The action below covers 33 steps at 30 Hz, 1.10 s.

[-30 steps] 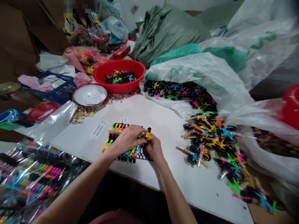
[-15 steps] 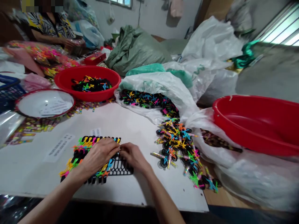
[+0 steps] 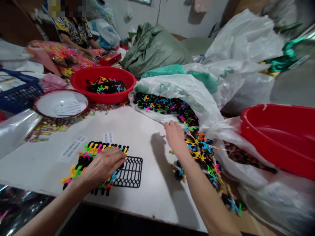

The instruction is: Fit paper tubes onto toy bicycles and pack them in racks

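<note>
On the white tabletop lies a black plastic grid rack. Rows of small colourful toy bicycles with black wheels cover its left part, while its right part shows bare slots. My left hand lies over the row's right end, its fingers bent together on the toy bicycles; the fingertips' contact is partly hidden. My right hand hangs over the table at the left side of a loose pile of toy bicycles and printed tubes. Its fingers are loosely apart, and nothing shows in them.
A white sack spills more toy bicycles behind the pile. Red basins stand at the back left and right. Beside them are an enamel bowl, a blue basket and printed labels. Another person sits at back left.
My right hand has left the rack and moved right and away from me to the pile. My left hand stays on the toy bicycles. The view has shifted slightly.
</note>
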Motion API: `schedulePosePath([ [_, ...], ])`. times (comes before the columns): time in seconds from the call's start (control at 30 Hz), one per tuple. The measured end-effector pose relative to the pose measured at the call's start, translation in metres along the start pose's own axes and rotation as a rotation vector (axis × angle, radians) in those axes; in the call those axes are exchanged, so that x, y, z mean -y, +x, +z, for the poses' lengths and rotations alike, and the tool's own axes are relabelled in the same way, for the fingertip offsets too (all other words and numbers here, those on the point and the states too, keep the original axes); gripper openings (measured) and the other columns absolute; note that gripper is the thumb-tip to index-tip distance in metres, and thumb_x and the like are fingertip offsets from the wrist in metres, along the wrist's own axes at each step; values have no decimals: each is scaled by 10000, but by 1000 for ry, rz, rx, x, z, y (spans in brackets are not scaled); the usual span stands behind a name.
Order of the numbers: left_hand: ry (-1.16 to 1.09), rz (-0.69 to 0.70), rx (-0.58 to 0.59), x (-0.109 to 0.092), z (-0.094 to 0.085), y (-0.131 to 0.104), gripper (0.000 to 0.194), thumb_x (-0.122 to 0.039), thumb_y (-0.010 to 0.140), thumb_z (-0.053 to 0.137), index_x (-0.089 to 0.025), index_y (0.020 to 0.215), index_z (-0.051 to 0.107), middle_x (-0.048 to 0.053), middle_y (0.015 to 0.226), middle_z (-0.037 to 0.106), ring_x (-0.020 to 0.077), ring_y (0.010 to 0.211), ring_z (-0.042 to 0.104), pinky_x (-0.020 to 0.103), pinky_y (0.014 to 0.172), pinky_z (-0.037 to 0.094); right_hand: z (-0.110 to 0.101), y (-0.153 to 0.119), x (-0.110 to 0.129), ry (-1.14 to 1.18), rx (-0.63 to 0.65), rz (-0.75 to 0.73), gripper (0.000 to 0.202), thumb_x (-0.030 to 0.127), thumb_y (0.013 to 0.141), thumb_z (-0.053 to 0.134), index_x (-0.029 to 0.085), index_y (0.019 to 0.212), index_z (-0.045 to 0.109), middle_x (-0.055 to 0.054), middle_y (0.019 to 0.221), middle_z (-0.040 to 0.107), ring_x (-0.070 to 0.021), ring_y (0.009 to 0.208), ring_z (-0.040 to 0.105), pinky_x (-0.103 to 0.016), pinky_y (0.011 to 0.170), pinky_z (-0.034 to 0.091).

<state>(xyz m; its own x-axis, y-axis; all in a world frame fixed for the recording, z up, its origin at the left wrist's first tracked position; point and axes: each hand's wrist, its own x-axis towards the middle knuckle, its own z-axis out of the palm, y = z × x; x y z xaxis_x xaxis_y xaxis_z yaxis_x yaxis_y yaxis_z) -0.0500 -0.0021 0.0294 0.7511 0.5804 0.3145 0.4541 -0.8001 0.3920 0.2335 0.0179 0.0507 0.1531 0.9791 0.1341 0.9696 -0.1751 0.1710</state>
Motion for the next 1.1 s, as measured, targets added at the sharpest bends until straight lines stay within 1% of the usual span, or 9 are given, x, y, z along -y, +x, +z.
schedulePosePath([
  [0.1, 16, -9, -33, 1, -2, -8, 201, -234, 910, 426, -158, 894, 612, 43, 794, 621, 150, 773, 562, 302, 753, 437, 6, -21, 55, 82, 98, -133, 267, 72, 847, 393, 118, 1035, 577, -161, 1036, 562, -243, 949, 545, -314, 743, 427],
  [0.17, 34, -14, -23, 2, -4, -11, 206, -236, 909, 425, -159, 899, 616, 46, 795, 624, 155, 779, 564, 314, 758, 444, 5, -29, 69, 218, 170, -169, 292, 157, 850, 469, 139, 1135, 527, -148, 1028, 563, -249, 912, 563, -312, 706, 433],
  [0.27, 29, -12, -21, 3, -4, -14, 209, -228, 913, 416, -158, 910, 613, 48, 802, 623, 160, 792, 560, 331, 763, 445, 3, -23, 55, 308, 149, -118, 354, 205, 863, 468, 174, 1216, 472, -125, 996, 571, -241, 855, 580, -311, 681, 424],
  [0.4, 26, -11, -48, 3, -6, -15, 213, -219, 915, 407, -158, 910, 611, 45, 795, 621, 161, 807, 557, 331, 765, 445, 17, 4, 26, 264, 117, -144, 339, 81, 834, 424, 175, 1135, 549, -117, 1075, 545, -215, 957, 542, -275, 720, 406],
  [0.5, 36, -20, -29, 2, -9, -11, 214, -212, 916, 404, -155, 895, 609, 41, 787, 618, 157, 804, 560, 320, 765, 445, 34, 12, 26, 253, 139, -238, 277, 69, 820, 427, 172, 1009, 602, -108, 1065, 552, -206, 996, 509, -252, 704, 392],
  [0.6, 58, -48, -4, 4, -11, -6, 216, -212, 914, 409, -151, 877, 613, 42, 779, 611, 158, 792, 561, 314, 761, 443, 40, 2, 34, 282, 128, -195, 192, 129, 838, 434, 160, 899, 613, -97, 978, 594, -197, 938, 534, -246, 679, 375],
  [0.73, 85, -120, -31, 9, -13, 3, 215, -230, 902, 435, -143, 863, 627, 52, 777, 603, 171, 791, 568, 329, 769, 450, 22, -29, 42, 441, 145, -143, 158, 220, 845, 465, 190, 930, 594, -37, 846, 643, -151, 733, 577, -235, 615, 350],
  [0.9, -24, -265, -277, -8, -22, 29, 389, -389, 791, 602, -153, 1099, 572, 95, 1050, 590, 216, 986, 553, 359, 869, 436, -15, -65, 54, 583, 87, -264, 134, 241, 834, 495, 230, 895, 613, -5, 803, 645, -131, 666, 575, -228, 564, 324],
  [1.1, -302, -399, -15, -33, -24, 57, 249, -372, 807, 530, -161, 771, 655, 13, 718, 643, 142, 687, 572, 245, 634, 418, -37, -85, 56, 524, 15, -351, 127, 238, 836, 511, 242, 890, 627, -16, 802, 630, -149, 675, 576, -249, 558, 327],
])
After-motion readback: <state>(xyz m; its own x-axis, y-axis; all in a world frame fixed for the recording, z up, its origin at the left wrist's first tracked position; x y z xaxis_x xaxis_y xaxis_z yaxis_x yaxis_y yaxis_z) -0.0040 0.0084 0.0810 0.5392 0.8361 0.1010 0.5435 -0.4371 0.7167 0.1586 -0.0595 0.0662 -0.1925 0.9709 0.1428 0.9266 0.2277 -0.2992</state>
